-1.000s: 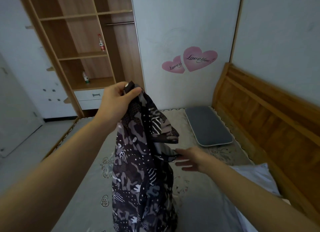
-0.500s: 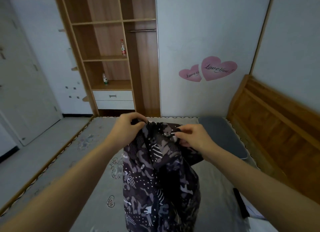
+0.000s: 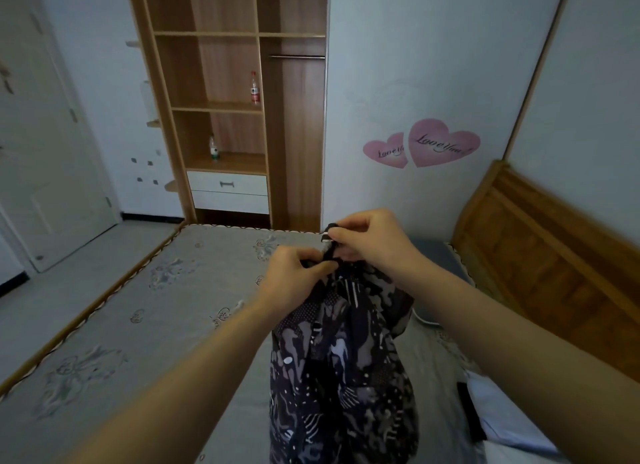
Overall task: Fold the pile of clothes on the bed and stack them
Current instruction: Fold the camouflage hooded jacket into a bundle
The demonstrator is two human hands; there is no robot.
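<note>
1. the dark camouflage-patterned fabric garment (image 3: 343, 370) hangs in the air over the middle of the grey patterned mattress (image 3: 145, 311), its lower part dropping out of view at the near edge.
2. the left hand (image 3: 294, 276) pinches the top edge with curled fingers and thumb; the right hand (image 3: 367, 238) pinches a small black tab just beside it, slightly higher.
3. the step looks like finding the top corners to open the garment out.
4. to do it well, the person should slide the hands apart along the top edge, keeping both pinches firm, then lay it flat on the mattress.
5. a grey flat pillow (image 3: 436, 255) lies near the wooden headboard (image 3: 540, 242); white cloth (image 3: 498, 408) lies at the right near corner.
</note>
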